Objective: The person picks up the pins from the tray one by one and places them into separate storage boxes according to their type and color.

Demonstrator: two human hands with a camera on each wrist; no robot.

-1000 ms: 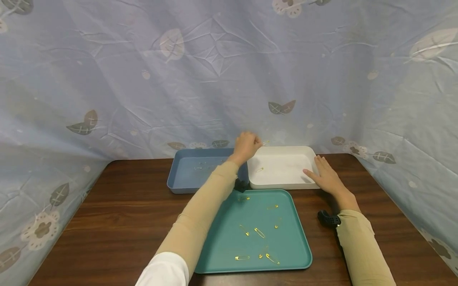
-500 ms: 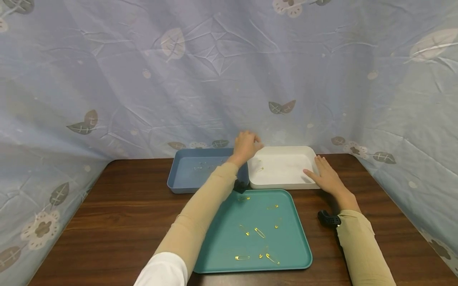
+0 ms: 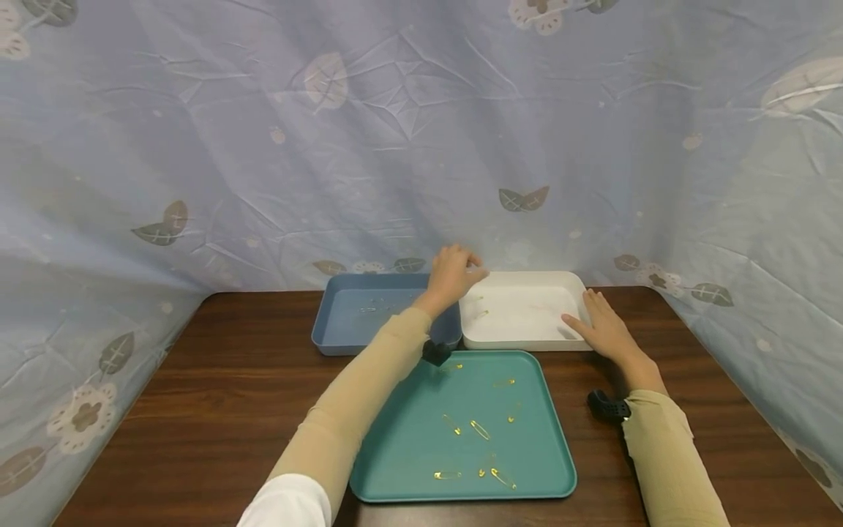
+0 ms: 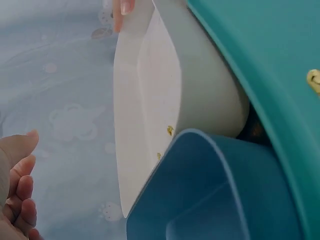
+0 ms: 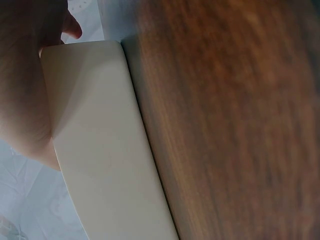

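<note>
Over the left back part of the white tray (image 3: 527,345) hovers my left hand (image 3: 451,277), its thumb and fingers parted with nothing between them. The left wrist view shows the same hand (image 4: 19,192) loosely curled. Two gold safety pins lie at the tray's left end, one safety pin (image 3: 484,313) nearer the front. My right hand (image 3: 609,331) rests on the right rim of this tray, fingers fairly straight, thumb reaching over the edge. In the right wrist view, the tray's outer wall (image 5: 100,135) hides part of that hand.
A blue tray (image 3: 342,350) with several small silver pins (image 3: 368,309) stands against the white tray's left side. In front, a teal tray (image 3: 408,446) bears several gold safety pins, such as an oblong safety pin (image 3: 480,430). A patterned curtain (image 3: 369,146) hangs behind the table.
A second ago my left hand pinched a gold safety pin; its fingers have let go, and a second pin now lies in the white tray. My right hand has stayed at the rim.
</note>
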